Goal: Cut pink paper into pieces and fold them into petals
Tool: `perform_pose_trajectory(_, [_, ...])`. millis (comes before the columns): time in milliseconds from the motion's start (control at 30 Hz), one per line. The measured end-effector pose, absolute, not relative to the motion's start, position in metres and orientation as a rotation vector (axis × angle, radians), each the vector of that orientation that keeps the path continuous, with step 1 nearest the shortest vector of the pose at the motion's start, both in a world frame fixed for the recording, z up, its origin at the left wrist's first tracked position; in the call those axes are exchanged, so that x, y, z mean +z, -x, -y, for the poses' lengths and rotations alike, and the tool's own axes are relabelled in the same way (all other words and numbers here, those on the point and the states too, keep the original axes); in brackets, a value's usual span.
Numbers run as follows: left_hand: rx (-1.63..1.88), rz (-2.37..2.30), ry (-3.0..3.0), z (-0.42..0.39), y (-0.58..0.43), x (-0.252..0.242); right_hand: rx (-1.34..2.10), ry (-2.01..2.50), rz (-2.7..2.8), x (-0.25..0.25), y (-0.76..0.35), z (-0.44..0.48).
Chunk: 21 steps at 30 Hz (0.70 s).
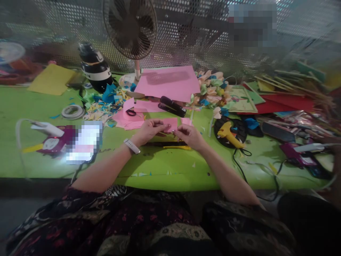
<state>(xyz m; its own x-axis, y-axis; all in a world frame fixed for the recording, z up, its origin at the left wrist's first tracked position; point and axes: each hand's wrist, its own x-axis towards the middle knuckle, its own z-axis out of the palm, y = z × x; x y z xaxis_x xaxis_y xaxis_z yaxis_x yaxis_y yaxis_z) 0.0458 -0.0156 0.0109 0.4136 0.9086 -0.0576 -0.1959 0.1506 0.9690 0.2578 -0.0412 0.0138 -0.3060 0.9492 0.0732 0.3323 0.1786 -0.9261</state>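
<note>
A small piece of pink paper [171, 124] is pinched between the thumb and fingers of my left hand [149, 131]. My right hand [188, 134] grips the lower right side of the same piece, its thumb and fingertips pressed together. Just behind my right fingers lies another pink paper strip [187, 121]. Below both hands, a yellow-edged tool [177, 147] rests on the green tabletop [160, 165]. A black stapler [172, 106] sits behind the paper. To its left, black scissor-like handles [130, 112] show among cut pink paper [125, 120].
A yellow glue gun [229, 134] lies on a round black base at the right, its cord trailing forward. At left are a lit phone [86, 140], a tape roll [72, 111] and paper scraps [99, 110]. A fan [130, 26], bottle [96, 69] and pink sheet [169, 81] stand behind.
</note>
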Motion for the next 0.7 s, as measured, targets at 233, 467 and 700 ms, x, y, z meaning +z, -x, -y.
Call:
perform_pose_trajectory(233, [1.094,-0.818,-1.052,0.002,-0.034,0.014,0.891,1.220,1.951,0.024,-0.265,0.048])
perform_pose_trajectory(467, [1.132,-0.857,-0.900,0.000,-0.033,0.016,0.615,1.102,2.553,0.010,-0.249,0.056])
perform_pose_trajectory(700, [1.293,-0.854,-0.789,-0.006,-0.032,0.013,0.710,1.158,2.436,0.008,-0.266,0.048])
